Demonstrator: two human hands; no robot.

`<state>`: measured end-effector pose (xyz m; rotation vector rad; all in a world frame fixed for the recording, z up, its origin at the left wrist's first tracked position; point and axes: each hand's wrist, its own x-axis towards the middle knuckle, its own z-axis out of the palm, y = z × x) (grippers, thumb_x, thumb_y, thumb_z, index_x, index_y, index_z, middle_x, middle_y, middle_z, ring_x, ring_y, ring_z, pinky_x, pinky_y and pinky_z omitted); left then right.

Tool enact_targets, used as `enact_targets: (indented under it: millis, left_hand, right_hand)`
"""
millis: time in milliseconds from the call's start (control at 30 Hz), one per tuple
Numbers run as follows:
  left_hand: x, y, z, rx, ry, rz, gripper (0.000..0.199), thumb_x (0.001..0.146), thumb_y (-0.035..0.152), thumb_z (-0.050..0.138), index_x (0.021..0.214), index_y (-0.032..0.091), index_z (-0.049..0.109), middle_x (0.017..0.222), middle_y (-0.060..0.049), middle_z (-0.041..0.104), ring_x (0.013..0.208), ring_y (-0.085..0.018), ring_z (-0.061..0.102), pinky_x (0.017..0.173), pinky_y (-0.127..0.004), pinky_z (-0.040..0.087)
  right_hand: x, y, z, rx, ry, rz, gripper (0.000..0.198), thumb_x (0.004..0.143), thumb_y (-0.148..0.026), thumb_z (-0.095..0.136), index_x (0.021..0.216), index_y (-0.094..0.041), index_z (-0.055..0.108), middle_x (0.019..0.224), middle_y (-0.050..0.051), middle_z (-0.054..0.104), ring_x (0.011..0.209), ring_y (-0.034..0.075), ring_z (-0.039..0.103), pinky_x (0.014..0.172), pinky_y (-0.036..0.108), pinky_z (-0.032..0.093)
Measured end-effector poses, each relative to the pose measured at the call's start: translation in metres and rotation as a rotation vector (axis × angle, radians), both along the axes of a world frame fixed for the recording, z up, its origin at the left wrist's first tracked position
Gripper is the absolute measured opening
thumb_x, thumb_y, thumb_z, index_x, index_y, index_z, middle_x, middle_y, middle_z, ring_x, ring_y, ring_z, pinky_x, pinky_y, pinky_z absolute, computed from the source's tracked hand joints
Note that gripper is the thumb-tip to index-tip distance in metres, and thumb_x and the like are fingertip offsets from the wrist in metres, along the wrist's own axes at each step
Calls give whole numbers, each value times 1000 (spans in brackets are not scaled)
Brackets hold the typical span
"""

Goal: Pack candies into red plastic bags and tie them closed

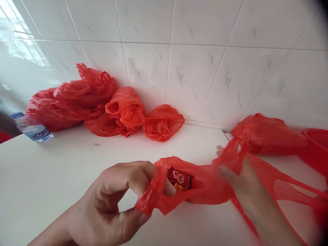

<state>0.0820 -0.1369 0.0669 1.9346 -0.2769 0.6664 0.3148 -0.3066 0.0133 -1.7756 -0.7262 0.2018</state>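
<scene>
My left hand [115, 201] pinches the rim of a red plastic bag [212, 184] between thumb and fingers. Inside the bag's mouth lies a dark red wrapped packet [179, 178] with pale lettering and a gold patch. My right hand [239, 177], smeared by motion, grips the bag's other side near a handle loop. Its thumb shows in front of the film, and some fingertips stick out behind. Further red plastic film [271, 171] stretches rightward from beside the right wrist; whether it belongs to the same bag cannot be told.
Along the tiled wall [146, 68] lie crumpled red bags [71, 99], a rolled red bag [128, 106] and a smaller red bundle [164, 123]. A water bottle [32, 128] leans at left on the white table [64, 171]. A filled red bag [266, 135] and red tub [316, 140] stand at right.
</scene>
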Motion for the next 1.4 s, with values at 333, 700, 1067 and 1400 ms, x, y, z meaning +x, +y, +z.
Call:
enact_targets:
  millis: [333, 700, 1067, 1400]
  left_hand:
    - [65, 4, 24, 85, -132, 551, 19, 79, 14, 64, 71, 21, 49, 67, 4, 43, 61, -10, 40, 49, -24, 35]
    - [103, -38, 24, -96, -72, 111, 13, 78, 14, 67, 83, 21, 57, 79, 2, 59, 71, -11, 56, 61, -23, 48]
    - [118, -37, -36, -151, 244, 20, 81, 75, 55, 67, 142, 27, 30, 120, -9, 60, 120, -27, 50, 101, -43, 39]
    - [133, -41, -38, -518, 317, -169, 37, 95, 45, 41, 89, 15, 62, 85, -5, 63, 78, -15, 59, 75, -29, 47]
  right_hand:
    - [-20, 18, 21, 572, 539, 436, 56, 84, -70, 42, 79, -20, 65, 42, -9, 25, 38, 6, 24, 43, 22, 35]
    - [-35, 4, 25, 88, 218, 475, 36, 83, -53, 59, 75, -19, 66, 56, -2, 42, 52, 11, 36, 49, 24, 31]
    - [-25, 4, 13, 143, 389, 202, 38, 83, -56, 56, 90, -20, 66, 50, -3, 47, 42, 10, 38, 39, 22, 30]
    - [-22, -21, 1, 317, 448, 264, 41, 84, -56, 51, 90, -22, 72, 87, 6, 65, 80, 20, 59, 73, 33, 50]
